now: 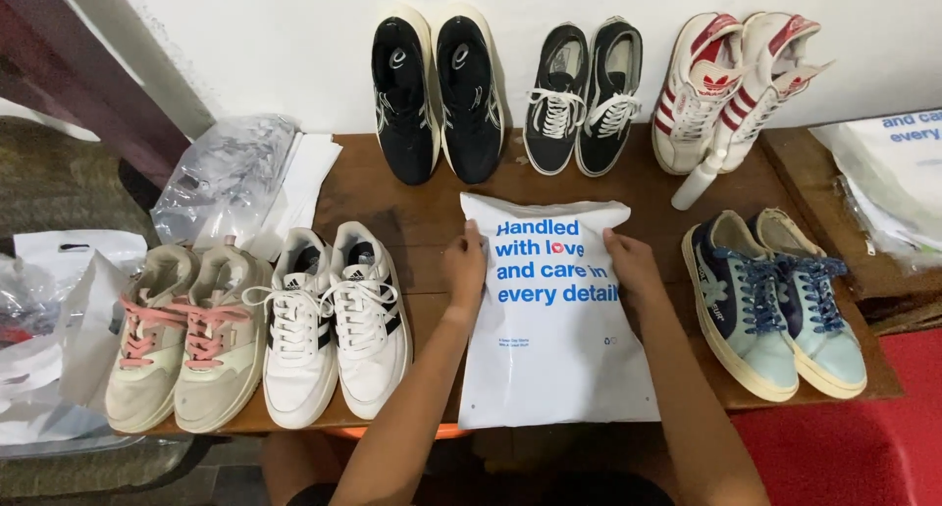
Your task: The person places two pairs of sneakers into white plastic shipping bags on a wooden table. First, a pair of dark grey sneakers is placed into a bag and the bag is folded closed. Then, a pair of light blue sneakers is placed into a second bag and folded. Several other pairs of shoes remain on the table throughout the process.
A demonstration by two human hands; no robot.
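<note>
While I've got both hands on this white mailer bag, here's the layout going left to right across the wooden table.

At the left edge there's a pile of clear plastic bags up toward the back, and in front of it the beige sneakers with pink laces sit at the front-left corner. Just beside those are the white sneakers with black stripes, toes pointing toward me.

Then my left hand: fingers curled loosely over the bag's left edge near its top, pinching it against the table as far as I can tell. The bag lies flat in the middle of the table, long axis running front to back, its near end hanging a bit over the front edge. My right hand mirrors the left on the bag's right edge, thumb on top, lightly gripping. Both hands are equally close, so the bag sits squarely between them, top end away from me.

Along the back edge, leaning on the wall: black running shoes, black canvas shoes with white laces, then white shoes with red stripes. A small white bottle leans in front of those. At the right edge sit the pale blue sneakers with navy laces.
</note>
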